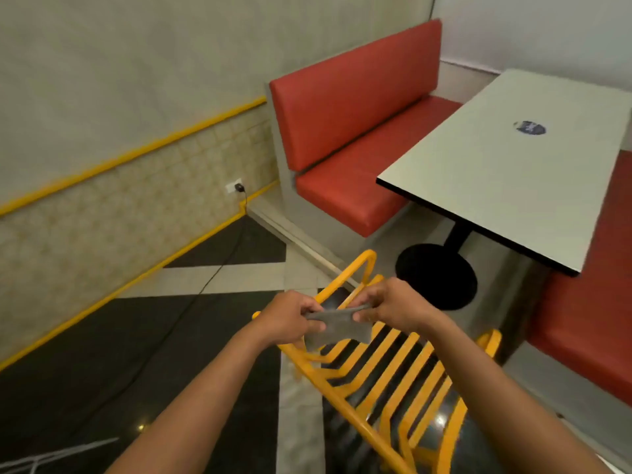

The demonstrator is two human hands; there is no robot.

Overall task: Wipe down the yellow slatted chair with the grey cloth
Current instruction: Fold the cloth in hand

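The yellow slatted chair (386, 378) stands low in the middle of the view, its metal slats running toward me over the dark floor. Above its seat I hold the grey cloth (337, 328) stretched between both hands. My left hand (287, 318) pinches the cloth's left edge. My right hand (393, 304) pinches its right edge. The cloth hangs just over the slats; whether it touches them I cannot tell.
A white table (513, 172) on a black pedestal base (436, 275) stands at the right, flanked by red padded benches (359, 131). A black cable (205, 285) runs from a wall socket (234, 187) across the dark floor at the left.
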